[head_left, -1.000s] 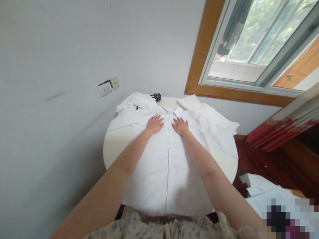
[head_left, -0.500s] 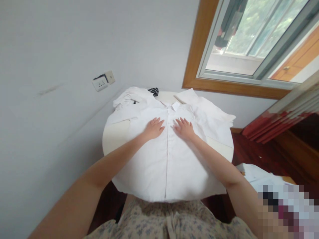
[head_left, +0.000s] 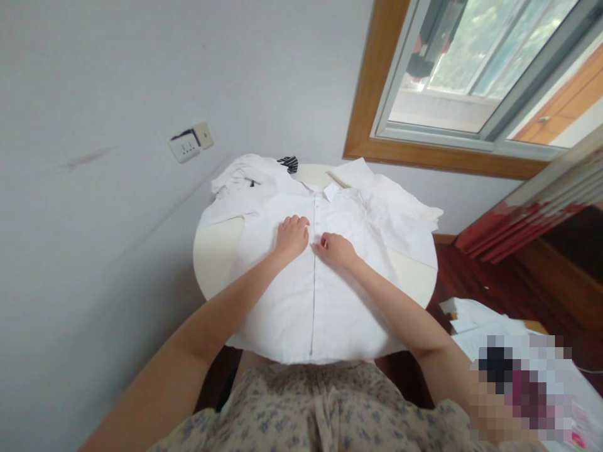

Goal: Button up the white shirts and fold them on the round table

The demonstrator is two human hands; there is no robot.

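A white button-front shirt lies spread over a round cream table, its front strip running down the middle toward me and its collar at the far side. My left hand rests on the shirt's left front, fingers curled at the strip, with a bit of white cloth showing by the fingertips. Just right of the strip, my right hand has thumb and fingers drawn together on the cloth. Both hands are closed on the shirt, close together; the exact fingertip hold is partly hidden.
The round table stands against a wall with a socket. Bunched white cloth and a black striped cloth lie at its far edge. A wood-framed window is at right, above a red-and-white curtain. White items lie lower right.
My hands have gone from lying flat with fingers spread to curled fingers. The right hand has moved left and slightly nearer me, to the button strip. The view has shifted slightly.
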